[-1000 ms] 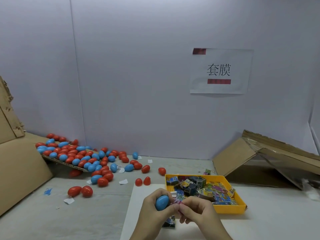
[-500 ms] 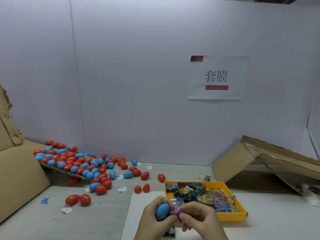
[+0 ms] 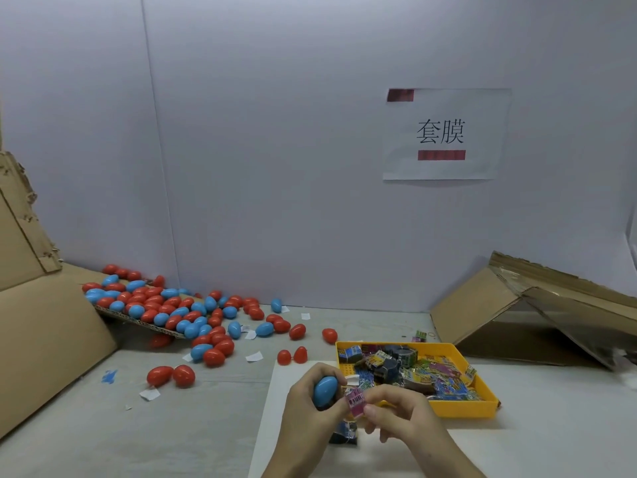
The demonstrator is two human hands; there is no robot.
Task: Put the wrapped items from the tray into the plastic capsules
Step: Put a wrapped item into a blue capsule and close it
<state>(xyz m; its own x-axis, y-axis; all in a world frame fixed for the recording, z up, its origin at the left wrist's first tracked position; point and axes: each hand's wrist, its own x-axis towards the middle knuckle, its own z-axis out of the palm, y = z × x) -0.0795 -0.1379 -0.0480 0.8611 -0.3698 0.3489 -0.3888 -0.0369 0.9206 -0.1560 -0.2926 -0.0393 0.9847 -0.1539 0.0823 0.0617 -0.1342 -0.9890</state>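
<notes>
My left hand (image 3: 306, 408) grips a blue plastic capsule (image 3: 324, 390) at the bottom centre. Beside it, my right hand (image 3: 400, 414) pinches a small pink wrapped item (image 3: 356, 402) that touches the capsule's right side. A dark wrapped item (image 3: 343, 434) lies on the white sheet (image 3: 275, 419) just below my hands, partly hidden. The yellow tray (image 3: 462, 407) to the right holds several colourful wrapped items (image 3: 396, 367).
Several red and blue capsules (image 3: 172, 312) are heaped on a cardboard flap at the left and spill over the grey table. Two red capsules (image 3: 170, 376) lie nearer. Cardboard stands at the left (image 3: 41, 339) and a collapsed box (image 3: 537, 315) at the right.
The view has tilted a little. My right hand has turned the pink wrapped item up so more of it shows beside the blue capsule; both hands stay in the same spot.
</notes>
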